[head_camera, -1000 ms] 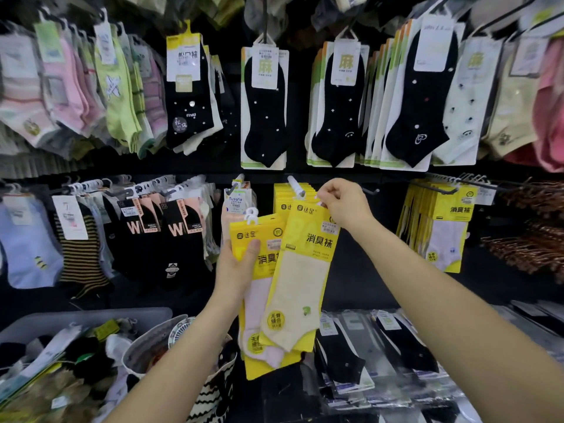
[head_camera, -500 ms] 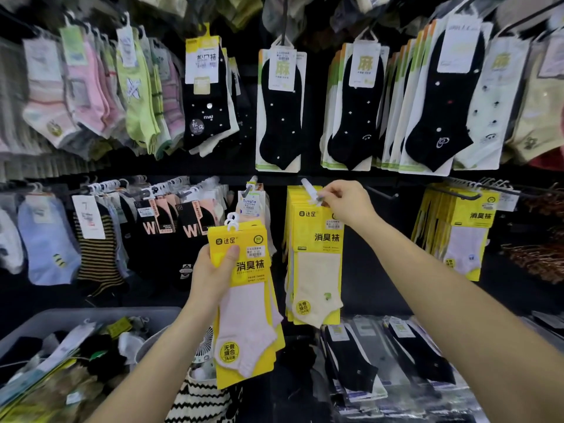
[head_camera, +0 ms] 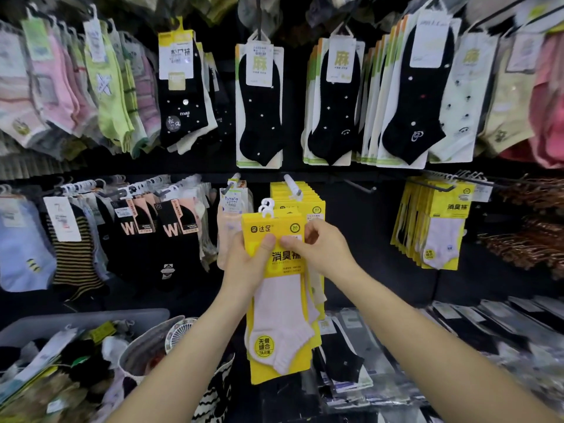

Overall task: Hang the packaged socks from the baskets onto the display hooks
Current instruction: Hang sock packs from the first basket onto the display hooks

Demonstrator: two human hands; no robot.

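Observation:
A stack of yellow sock packs (head_camera: 279,315) with pale pink socks and white plastic hangers on top is held up in front of the display. My left hand (head_camera: 247,264) grips the stack from its left side, thumb across the front. My right hand (head_camera: 320,248) pinches the front pack near its top right. Just behind hangs a row of matching yellow packs (head_camera: 300,198) on a white-tipped display hook (head_camera: 290,181). A grey basket (head_camera: 82,322) with loose packaged socks sits at the lower left.
Black dotted socks (head_camera: 259,105) and pastel socks hang on the upper row. Black "W" socks (head_camera: 171,236) hang at the left, more yellow packs (head_camera: 439,227) at the right. A bare hook (head_camera: 360,186) juts out between. Flat packs (head_camera: 457,337) lie on the lower shelf; a patterned bag (head_camera: 213,395) stands below.
My right hand has let go of the pack it hung on the hook and dropped to the held stack. My left hand has raised the stack toward the middle.

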